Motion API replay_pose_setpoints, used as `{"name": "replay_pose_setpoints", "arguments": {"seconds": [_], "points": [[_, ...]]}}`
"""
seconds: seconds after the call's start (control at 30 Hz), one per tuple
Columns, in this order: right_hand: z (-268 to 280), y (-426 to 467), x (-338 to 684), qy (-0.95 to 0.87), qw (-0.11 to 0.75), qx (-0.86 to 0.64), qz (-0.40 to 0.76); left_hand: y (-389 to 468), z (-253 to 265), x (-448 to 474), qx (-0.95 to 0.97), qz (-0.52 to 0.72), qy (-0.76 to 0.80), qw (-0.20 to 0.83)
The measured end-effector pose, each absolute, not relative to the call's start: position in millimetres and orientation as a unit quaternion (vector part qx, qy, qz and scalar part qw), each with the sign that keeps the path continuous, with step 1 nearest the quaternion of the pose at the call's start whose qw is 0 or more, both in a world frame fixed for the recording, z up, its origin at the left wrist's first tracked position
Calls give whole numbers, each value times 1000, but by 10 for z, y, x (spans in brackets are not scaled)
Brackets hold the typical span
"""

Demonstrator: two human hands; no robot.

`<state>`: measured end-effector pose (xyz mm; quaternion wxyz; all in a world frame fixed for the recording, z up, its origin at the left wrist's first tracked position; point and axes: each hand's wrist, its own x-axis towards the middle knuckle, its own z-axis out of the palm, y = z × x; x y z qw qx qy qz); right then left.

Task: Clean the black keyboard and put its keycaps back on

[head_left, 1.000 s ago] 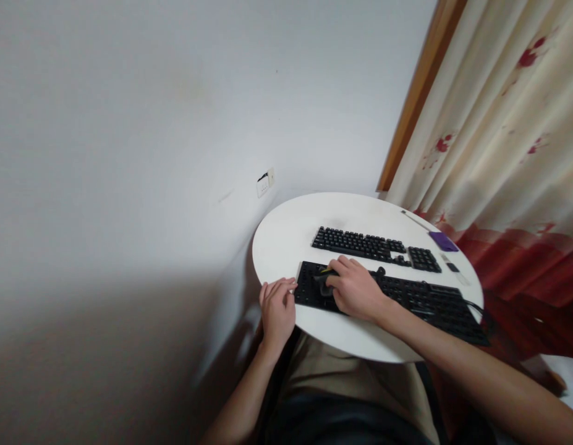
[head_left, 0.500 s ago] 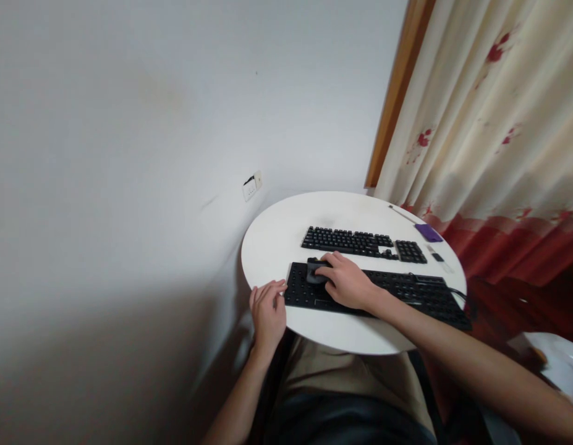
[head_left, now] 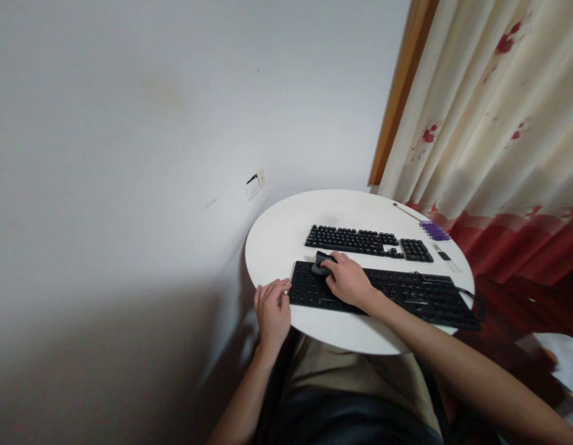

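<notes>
A black keyboard base [head_left: 309, 290] with its key caps off lies along the near side of the white round table [head_left: 277, 241]. My right hand [head_left: 350, 279] is closed round a small dark grey and black handheld object [head_left: 319, 266], held at the upper left part of the base; its underside is hidden. My left hand [head_left: 272, 309] rests on the table's near left edge, fingers stretched out, fingertips at the left end of the base. Behind the base, black key caps [head_left: 351, 238] are laid out in keyboard order, with the number pad caps [head_left: 416, 250] at the right.
A purple item [head_left: 434, 230] with a thin rod lies at the table's right rim, near a small black and clear tool [head_left: 444, 255]. A cable [head_left: 466, 292] leaves the base at the right. Wall with socket [head_left: 253, 185] is at left, curtain [head_left: 490, 123] at right.
My right hand has shifted slightly with the dark handheld object, which is now tilted differently near the base's top edge. The whole view has moved a little; my left hand stays at the base's end.
</notes>
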<state>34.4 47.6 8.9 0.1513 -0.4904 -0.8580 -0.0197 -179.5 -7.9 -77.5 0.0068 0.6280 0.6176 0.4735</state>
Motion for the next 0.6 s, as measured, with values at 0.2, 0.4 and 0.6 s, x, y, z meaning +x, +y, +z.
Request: {"name": "replay_pose_setpoints", "arguments": {"seconds": [0.2, 0.4, 0.6], "points": [[146, 427, 342, -808, 192, -556, -29, -78, -787, -1802, 628, 473, 617, 8], [155, 308, 304, -840, 149, -521, 24, -83, -771, -1792, 626, 473, 620, 8], [213, 273, 331, -837, 180, -516, -4, -87, -756, -1790, 628, 477, 615, 7]]}}
